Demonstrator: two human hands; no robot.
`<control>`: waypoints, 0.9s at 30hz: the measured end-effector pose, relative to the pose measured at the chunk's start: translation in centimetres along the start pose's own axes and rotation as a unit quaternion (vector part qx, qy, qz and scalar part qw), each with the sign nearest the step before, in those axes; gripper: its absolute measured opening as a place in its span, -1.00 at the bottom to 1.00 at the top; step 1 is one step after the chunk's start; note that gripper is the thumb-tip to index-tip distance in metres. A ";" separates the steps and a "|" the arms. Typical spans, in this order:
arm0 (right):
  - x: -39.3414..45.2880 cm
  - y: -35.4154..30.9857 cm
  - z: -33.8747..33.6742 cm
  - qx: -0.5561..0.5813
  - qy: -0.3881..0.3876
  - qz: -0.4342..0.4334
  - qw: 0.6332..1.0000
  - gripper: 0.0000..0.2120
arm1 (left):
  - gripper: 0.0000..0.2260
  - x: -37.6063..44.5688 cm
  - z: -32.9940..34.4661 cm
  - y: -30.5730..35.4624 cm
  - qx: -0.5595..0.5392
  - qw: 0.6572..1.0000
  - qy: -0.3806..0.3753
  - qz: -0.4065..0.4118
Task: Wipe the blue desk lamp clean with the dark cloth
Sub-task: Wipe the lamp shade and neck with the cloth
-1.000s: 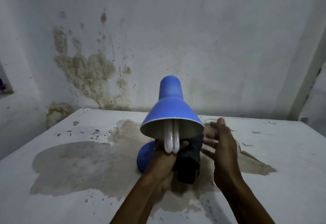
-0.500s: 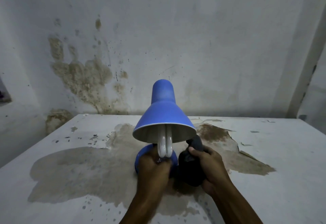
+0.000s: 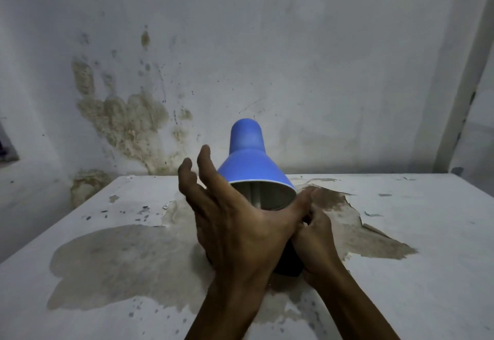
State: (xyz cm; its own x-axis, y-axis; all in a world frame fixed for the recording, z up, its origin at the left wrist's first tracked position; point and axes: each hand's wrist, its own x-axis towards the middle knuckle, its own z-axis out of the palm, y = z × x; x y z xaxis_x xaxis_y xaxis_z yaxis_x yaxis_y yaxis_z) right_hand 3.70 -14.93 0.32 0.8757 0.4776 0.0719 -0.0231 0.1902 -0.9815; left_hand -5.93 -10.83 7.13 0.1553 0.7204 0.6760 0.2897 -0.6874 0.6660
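The blue desk lamp (image 3: 254, 163) stands on the peeling white table (image 3: 401, 272) straight ahead of me, just beyond both hands. Its shade runs lengthwise away from me and upward, the open mouth tipped down toward me. My left hand (image 3: 235, 227) is raised in front of the shade's left edge, fingers spread and straight, gripping nothing, and it looks nearer the shade. My right hand (image 3: 315, 243) sits lower, under the mouth, fingers curled; a bit of the dark cloth (image 3: 290, 266) shows beneath it, so I judge it holds that. No brand, label or writing shows.
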 end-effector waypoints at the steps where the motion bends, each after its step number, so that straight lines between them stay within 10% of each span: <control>1: -0.2 -0.2 0.2 -0.030 -0.007 -0.026 0.999 -0.63 | 0.14 0.6 0.7 -0.6 -0.008 1.000 0.024 -0.008; 4: -0.8 -0.5 0.4 -0.095 -0.031 -0.088 0.991 -0.57 | -0.32 3.0 2.0 -2.1 -0.088 0.987 0.070 -0.113; 9: -0.9 -0.4 0.0 -0.075 -0.026 -0.081 0.994 -0.46 | 0.00 1.1 -0.4 -3.1 -0.141 0.990 0.012 0.013; 27: 1.8 -0.2 12.2 -0.020 0.078 -0.303 0.950 -0.51 | -0.38 6.9 -4.0 -10.9 -0.323 0.939 -0.114 0.037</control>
State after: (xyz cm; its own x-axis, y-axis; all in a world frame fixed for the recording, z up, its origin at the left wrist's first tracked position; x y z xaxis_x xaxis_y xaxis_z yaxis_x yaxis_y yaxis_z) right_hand -0.64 -3.64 2.76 0.7834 0.1570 0.6013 0.5235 0.3549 -0.7746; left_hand -11.78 1.24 5.83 0.3722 0.6185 0.6920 -0.3520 -0.5959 0.7218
